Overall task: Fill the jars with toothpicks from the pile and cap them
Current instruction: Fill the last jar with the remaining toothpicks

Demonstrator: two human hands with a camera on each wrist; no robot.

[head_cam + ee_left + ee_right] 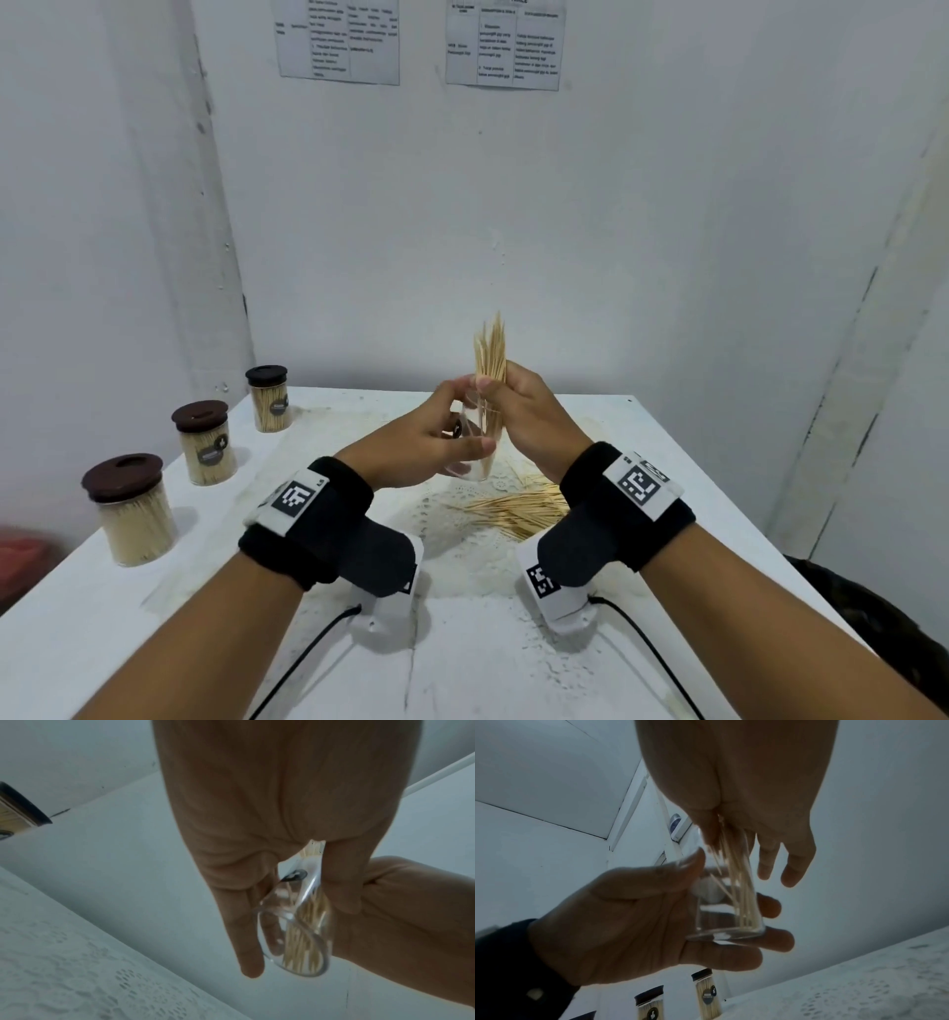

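Observation:
My left hand [452, 437] grips a clear open jar [480, 447] above the table, fingers and thumb curled round its wall; the jar [295, 933] [726, 902] stands tilted. My right hand [506, 401] pinches a bundle of toothpicks [491, 354] upright, its lower ends down inside the jar [741, 894] and its tips sticking up above my fingers. A loose pile of toothpicks [518, 509] lies on the white table under my right wrist. No loose cap is in view.
Three filled jars with dark brown caps stand along the table's left edge: near [131, 509], middle [205, 442] and far [268, 398]. A lace cloth [452, 514] covers the table's middle. White walls close in behind and to the right.

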